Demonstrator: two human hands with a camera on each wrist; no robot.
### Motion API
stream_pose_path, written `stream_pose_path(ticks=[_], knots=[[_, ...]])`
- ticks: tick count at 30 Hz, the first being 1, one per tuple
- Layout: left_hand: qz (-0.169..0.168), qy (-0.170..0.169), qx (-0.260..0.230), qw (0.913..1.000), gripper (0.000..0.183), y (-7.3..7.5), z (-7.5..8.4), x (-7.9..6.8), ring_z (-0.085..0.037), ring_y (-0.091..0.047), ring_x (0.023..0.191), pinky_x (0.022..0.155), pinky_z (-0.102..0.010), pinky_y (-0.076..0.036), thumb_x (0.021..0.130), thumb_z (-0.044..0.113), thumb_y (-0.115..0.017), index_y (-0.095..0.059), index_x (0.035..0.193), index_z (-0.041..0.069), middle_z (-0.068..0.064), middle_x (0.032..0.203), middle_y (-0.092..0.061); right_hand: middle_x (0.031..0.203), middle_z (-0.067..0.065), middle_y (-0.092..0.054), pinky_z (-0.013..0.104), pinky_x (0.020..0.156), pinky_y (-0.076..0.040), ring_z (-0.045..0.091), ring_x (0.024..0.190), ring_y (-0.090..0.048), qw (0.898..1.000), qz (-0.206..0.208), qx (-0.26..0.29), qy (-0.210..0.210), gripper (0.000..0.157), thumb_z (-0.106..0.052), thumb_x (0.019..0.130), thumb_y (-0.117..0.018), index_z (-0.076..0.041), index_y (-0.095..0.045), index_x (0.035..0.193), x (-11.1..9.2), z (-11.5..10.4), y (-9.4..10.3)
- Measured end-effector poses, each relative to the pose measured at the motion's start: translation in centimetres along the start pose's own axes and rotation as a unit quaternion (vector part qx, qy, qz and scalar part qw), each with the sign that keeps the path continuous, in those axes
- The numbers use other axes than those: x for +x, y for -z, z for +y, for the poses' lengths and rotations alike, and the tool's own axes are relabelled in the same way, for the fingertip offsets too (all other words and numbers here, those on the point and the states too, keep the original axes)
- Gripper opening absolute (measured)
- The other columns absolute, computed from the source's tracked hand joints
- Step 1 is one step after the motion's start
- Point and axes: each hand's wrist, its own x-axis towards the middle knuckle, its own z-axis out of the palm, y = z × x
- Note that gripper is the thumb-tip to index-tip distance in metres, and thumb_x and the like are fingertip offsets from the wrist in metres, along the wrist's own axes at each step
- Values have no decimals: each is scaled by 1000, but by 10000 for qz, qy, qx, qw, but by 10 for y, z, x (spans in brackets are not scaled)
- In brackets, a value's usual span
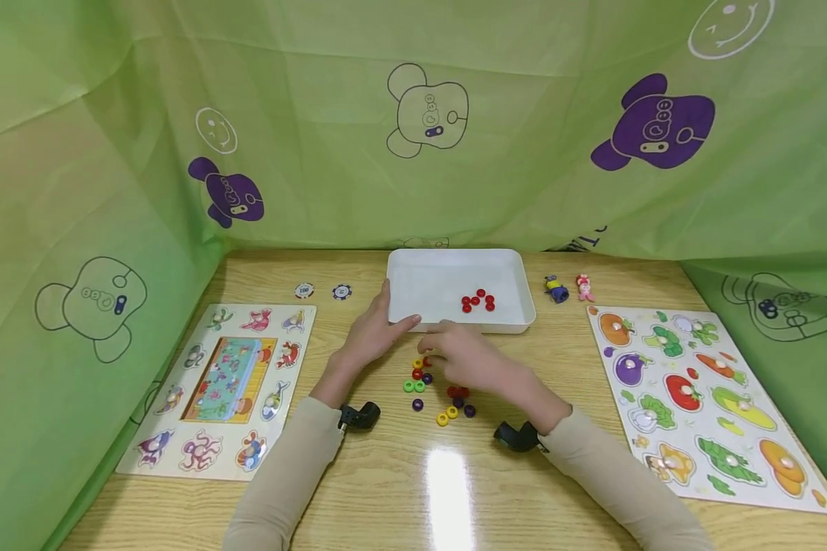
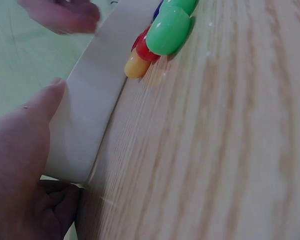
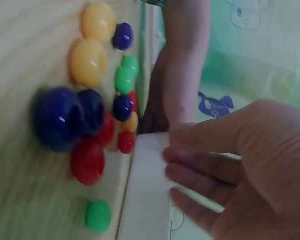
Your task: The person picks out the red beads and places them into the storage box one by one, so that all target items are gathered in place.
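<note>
At the near left corner of a white tray (image 1: 458, 328), my left hand (image 1: 374, 329) grips the wall, its thumb (image 2: 52, 95) over the rim and the other fingers partly hidden behind. Several red beads (image 1: 480, 299) lie inside the tray. My right hand (image 1: 472, 356) hovers by the tray's front rim, fingers loosely bent, with no bead visible between the fingertips (image 3: 176, 195). Below and around it on the table are loose beads: green beads (image 1: 414, 386), yellow beads (image 1: 447, 415), purple beads (image 1: 417, 405) and red beads (image 3: 88, 161).
A sea-animal puzzle board (image 1: 296, 398) lies to the left, a vegetable puzzle board (image 1: 685, 428) to the right. Two poker chips (image 1: 305, 291) sit left of the tray. Small figurines, one blue (image 1: 557, 290) and one pink (image 1: 584, 288), are right of it. Green cloth (image 1: 317, 176) hangs behind.
</note>
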Motion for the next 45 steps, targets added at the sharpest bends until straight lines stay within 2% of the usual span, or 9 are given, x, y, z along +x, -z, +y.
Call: stream_pose_path(ticks=[5,14,21,32,39,45], knots=[[-12,18,-29,10000,107,0,-1,-2,-31,-25,140,109,-49,-33,75,78,-44,6,150,19,-7,157,-13,85,-2,-63,20,69,-49,6,75,-53,9993,-229,-192,244,12,-9,82,-68,-13,-71,93,-2,-3,-13],[18,-16,2,10000,107,-1,-1,-1,-32,-25,140,109,-49,-33,76,78,-43,4,150,18,-9,157,-13,76,-6,-55,16,59,-43,6,64,-47,9983,-518,-259,-36,9,-8,85,-63,-14,-70,87,-2,-4,-22],[31,-22,-25,10000,108,-1,-1,0,-31,-24,141,110,-49,-32,74,79,-43,4,150,19,-9,157,-13,80,-8,-56,16,62,-44,5,67,-48,9962,-714,-282,-415,11,-11,85,-63,-17,-70,93,-4,-2,-19],[-11,-36,2,10000,108,-1,-1,2,-31,-23,141,110,-49,-32,74,80,-42,5,150,18,-8,157,-13,84,-6,-62,21,68,-46,7,71,-49,9924,-946,-256,-740,10,-11,81,-67,-17,-69,89,-5,3,-10],[-8,-25,-2,10000,108,-1,-1,2,-31,-23,141,110,-49,-32,74,80,-42,5,150,18,-8,157,-12,83,-5,-63,19,65,-46,6,69,-51,9934,-881,-114,-727,10,-10,81,-67,-17,-70,88,-3,5,-8],[-5,-15,1,10000,106,-1,0,1,-31,-23,141,110,-49,-31,77,77,-44,5,150,18,-8,157,-12,78,-6,-58,20,61,-43,8,66,-48,9936,-933,-38,-641,7,-10,81,-67,-16,-68,84,-3,6,-11]])
